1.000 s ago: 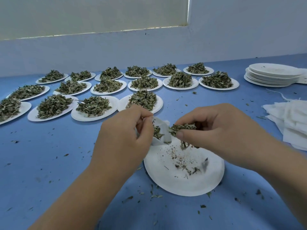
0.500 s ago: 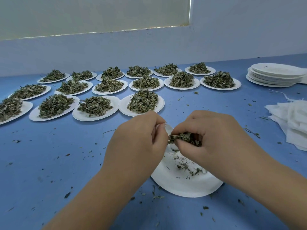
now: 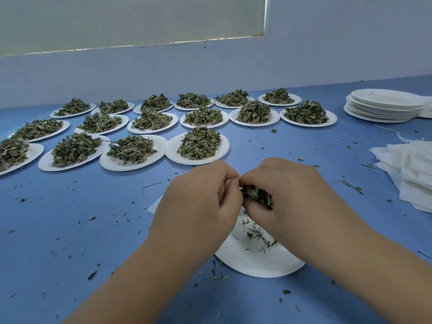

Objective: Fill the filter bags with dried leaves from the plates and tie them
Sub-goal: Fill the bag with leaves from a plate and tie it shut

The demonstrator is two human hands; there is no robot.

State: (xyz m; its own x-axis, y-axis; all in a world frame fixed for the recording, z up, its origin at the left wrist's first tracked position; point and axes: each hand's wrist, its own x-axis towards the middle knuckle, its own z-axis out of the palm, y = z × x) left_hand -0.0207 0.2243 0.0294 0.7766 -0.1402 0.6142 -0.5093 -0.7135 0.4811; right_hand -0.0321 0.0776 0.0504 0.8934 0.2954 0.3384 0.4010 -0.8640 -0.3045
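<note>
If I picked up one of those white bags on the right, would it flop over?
Probably floppy: the white bags lie in a crumpled, sagging heap with bent edges. Likely very light too, since they look thin and papery. The loose string trailing off the heap might snag or drag along.

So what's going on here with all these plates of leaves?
A person is filling a filter bag by hand. The right hand pinches dried leaves over a nearly empty plate, against the left hand, which seems to hold the bag; only a white corner shows. Heaped plates wait behind.
</note>
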